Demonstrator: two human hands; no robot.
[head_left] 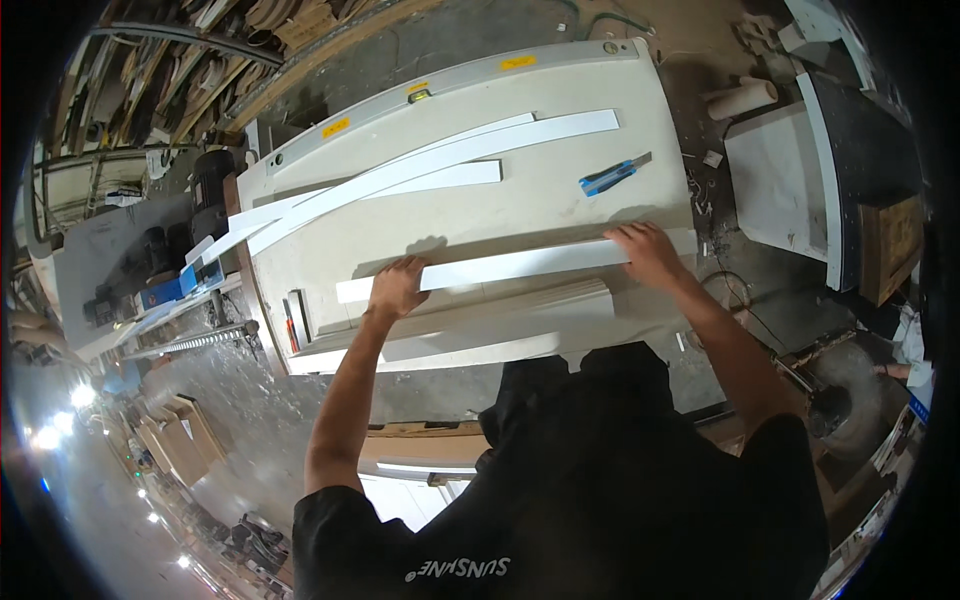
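Note:
A long white strip [520, 263] stretches across the near half of a pale worktable [560, 212]. My left hand [400, 286] grips it close to the left end, fingers curled over the far edge. Near its other end my right hand [646, 253] holds it the same way. Between the strip and my body lies a stack of white strips [500, 325]. Several loose white strips [450, 152] cross one another farther back. A blue utility knife [610, 178] rests beyond my right hand, touched by neither hand.
A long spirit level [465, 78] lies along the table's far edge. Small red and dark tools [294, 322] sit at the left end. Racks of offcuts [190, 80] stand back left, a dark-sided cabinet [850, 180] at right. Another person's hand [893, 370] shows at the right rim.

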